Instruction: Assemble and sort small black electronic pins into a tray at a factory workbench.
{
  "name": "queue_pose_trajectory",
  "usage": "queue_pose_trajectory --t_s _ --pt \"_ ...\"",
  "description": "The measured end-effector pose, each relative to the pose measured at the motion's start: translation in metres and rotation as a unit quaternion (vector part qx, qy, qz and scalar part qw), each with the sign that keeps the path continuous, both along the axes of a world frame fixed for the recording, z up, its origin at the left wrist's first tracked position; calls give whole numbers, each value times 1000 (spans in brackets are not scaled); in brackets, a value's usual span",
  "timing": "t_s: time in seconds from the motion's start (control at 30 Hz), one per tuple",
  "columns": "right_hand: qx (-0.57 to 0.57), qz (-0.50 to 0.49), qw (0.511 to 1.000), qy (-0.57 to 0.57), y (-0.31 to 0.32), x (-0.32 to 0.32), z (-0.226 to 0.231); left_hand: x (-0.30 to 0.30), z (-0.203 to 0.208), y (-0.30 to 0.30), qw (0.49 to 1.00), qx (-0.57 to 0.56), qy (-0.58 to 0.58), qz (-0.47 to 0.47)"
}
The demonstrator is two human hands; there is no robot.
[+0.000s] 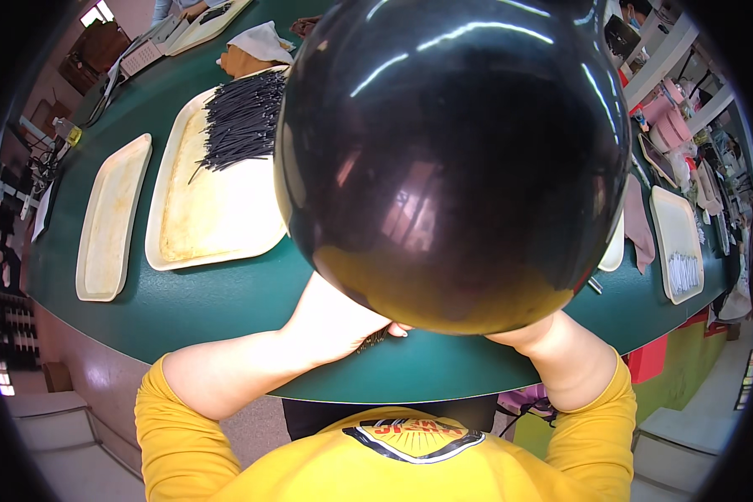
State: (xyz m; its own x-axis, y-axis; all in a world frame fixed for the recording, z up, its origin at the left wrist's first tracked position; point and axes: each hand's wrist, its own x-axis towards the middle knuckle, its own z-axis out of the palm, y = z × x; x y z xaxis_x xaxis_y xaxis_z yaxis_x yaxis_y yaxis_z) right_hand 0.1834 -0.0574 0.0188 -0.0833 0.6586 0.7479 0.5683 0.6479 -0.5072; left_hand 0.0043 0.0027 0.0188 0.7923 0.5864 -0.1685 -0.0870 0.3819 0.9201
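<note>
A big glossy black round object (452,167) covers the middle of the view and hides most of both hands. The left hand (339,322) shows its back and one fingertip, just beside some thin dark pieces (372,340) at the green tabletop (226,309); the right hand (525,334) shows only near the wrist. How far they are open, or what they hold, I cannot tell.
</note>
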Motion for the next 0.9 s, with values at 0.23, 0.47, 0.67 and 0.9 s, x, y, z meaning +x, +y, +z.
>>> queue_pose_trajectory --t_s 0.23,0.47,0.67,0.9 --pt "22 -20 993 111 6 -17 3 3 -4 -2 999 -22 -18 18" --pt "-64 22 998 15 -1 1 3 0 -17 -2 999 -20 47 15" --pt "-147 3 988 53 -7 -4 13 2 -8 -2 996 30 67 45" --pt "-202 120 959 157 12 4 4 -5 -21 1 990 -130 -49 -11"
